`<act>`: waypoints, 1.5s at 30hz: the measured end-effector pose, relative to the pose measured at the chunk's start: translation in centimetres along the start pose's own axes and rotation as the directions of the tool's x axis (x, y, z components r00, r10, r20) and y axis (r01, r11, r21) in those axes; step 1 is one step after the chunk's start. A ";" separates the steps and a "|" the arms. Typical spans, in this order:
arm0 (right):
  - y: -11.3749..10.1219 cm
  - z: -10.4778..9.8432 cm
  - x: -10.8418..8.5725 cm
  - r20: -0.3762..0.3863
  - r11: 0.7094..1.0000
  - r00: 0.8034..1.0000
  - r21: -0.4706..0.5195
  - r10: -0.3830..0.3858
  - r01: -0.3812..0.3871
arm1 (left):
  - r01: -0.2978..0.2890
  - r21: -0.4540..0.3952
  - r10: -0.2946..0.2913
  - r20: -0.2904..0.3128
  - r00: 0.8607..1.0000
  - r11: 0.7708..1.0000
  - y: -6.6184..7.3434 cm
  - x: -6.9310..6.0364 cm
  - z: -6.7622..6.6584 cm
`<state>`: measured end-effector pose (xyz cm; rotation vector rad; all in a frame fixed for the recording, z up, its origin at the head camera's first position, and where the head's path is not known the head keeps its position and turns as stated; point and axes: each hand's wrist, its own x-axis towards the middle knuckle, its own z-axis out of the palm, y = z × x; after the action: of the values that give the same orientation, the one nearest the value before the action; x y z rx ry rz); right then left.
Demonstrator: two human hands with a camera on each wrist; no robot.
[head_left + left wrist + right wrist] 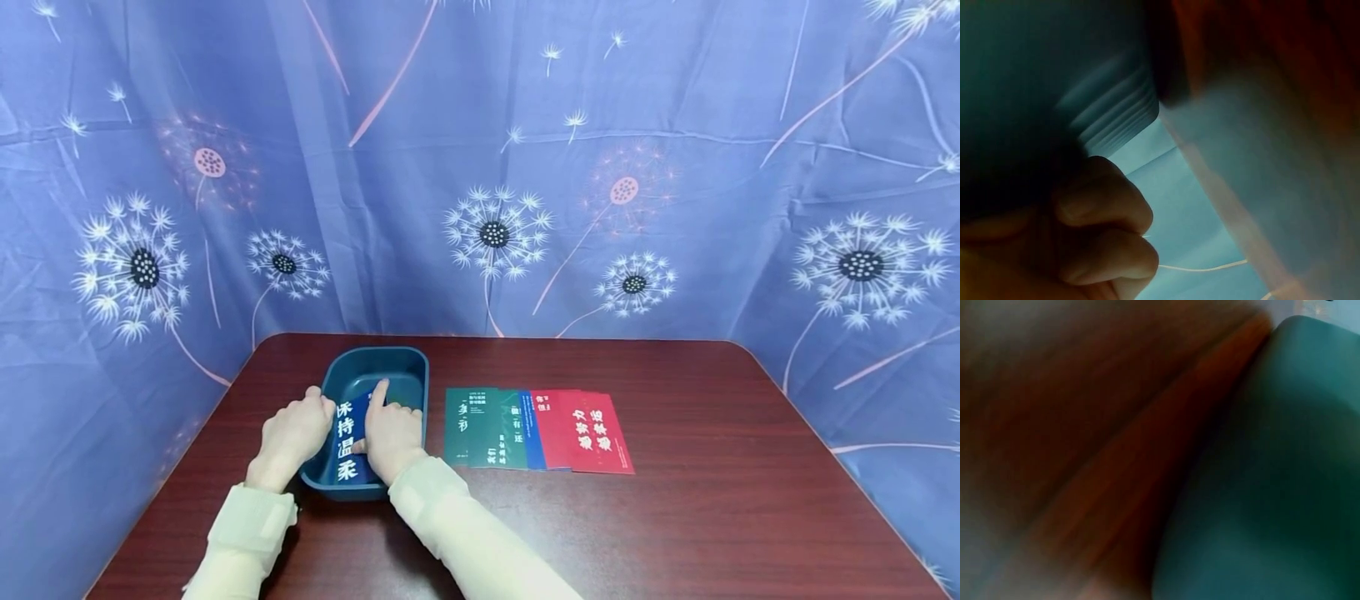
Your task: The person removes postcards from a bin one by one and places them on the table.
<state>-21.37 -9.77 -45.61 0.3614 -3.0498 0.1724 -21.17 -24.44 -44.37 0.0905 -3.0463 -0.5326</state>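
On the left of the table stands a teal plastic bin (pixel 408 358). In it is a blue card (pixel 347 462) with large white characters, partly covered by my right hand (pixel 393 433). That hand's index finger reaches forward over the card's upper part, and the thumb lies across its face. My left hand (pixel 296 433) grips the bin's left rim; curled fingers (pixel 1110 200) show beside the ribbed bin wall (pixel 1116 103) in the left wrist view. Only the bin's outside (pixel 1260 506) and the table appear in the right wrist view, both blurred.
Right of the bin, an overlapping row of cards lies on the brown table (pixel 712 433): green cards (pixel 487 425), a blue strip of card (pixel 534 437) and red cards (pixel 600 433). A blue curtain (pixel 420 208) with dandelion prints hangs behind and at the sides.
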 end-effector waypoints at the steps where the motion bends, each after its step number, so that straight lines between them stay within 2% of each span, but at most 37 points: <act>1: 0.0 -0.1 0.1 0.006 1.000 1.000 0.018 0.001 -0.001 | 0.001 0.001 -0.001 0.003 1.000 1.000 0.0 0.0 0.0; 6: 0.0 -0.4 0.1 -0.031 0.998 0.999 0.068 -0.012 0.014 | 0.011 0.005 -0.012 0.007 1.000 1.000 -0.1 0.0 0.0; 11: 0.2 -0.3 0.0 -0.120 0.998 0.992 0.041 -0.038 0.043 | 0.010 0.003 -0.010 -0.003 1.000 1.000 -0.1 0.0 0.1; 16: 0.3 -0.2 0.0 -0.155 0.998 0.987 0.023 -0.053 0.057 | 0.004 0.002 -0.004 -0.015 1.000 1.000 0.0 0.1 0.2; 21: 0.5 -0.4 -0.2 -0.199 0.985 0.975 0.123 -0.094 0.120 | -0.005 0.006 0.005 -0.017 1.000 1.000 0.1 0.1 0.4; 24: 0.7 -0.8 -0.4 -0.246 0.956 0.962 0.233 -0.120 0.179 | -0.016 0.008 0.016 -0.021 1.000 1.000 0.2 0.2 0.4; 29: 0.9 -1.2 -0.3 -0.315 0.887 0.939 0.381 -0.141 0.261 | -0.032 0.017 0.033 -0.049 0.998 0.999 0.2 0.2 0.3; 34: 1.3 -1.9 -0.5 -0.301 0.848 0.951 0.484 -0.071 0.216 | -0.036 0.015 0.037 -0.046 0.998 0.999 0.3 0.1 0.1; 36: 1.7 -2.4 -0.6 -0.291 0.842 0.955 0.502 -0.049 0.196 | -0.033 0.017 0.034 -0.042 0.999 0.999 0.3 0.1 0.2; 40: 3.1 -3.7 -0.8 -0.294 0.832 0.954 0.513 -0.059 0.210 | -0.024 0.022 0.025 -0.045 0.999 0.999 0.2 0.1 0.3; 42: 4.1 -4.3 -1.0 -0.299 0.814 0.951 0.532 -0.074 0.231 | -0.021 0.023 0.022 -0.047 0.999 1.000 0.2 0.0 0.3; 45: 5.8 -5.1 -1.2 -0.323 0.770 0.944 0.585 -0.069 0.256 | -0.016 0.022 0.017 -0.049 0.999 1.000 0.2 0.0 0.1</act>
<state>-21.30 -3.28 -41.20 0.5745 -2.5678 1.1304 -21.15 -24.19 -44.43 0.0786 -3.0024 -0.4884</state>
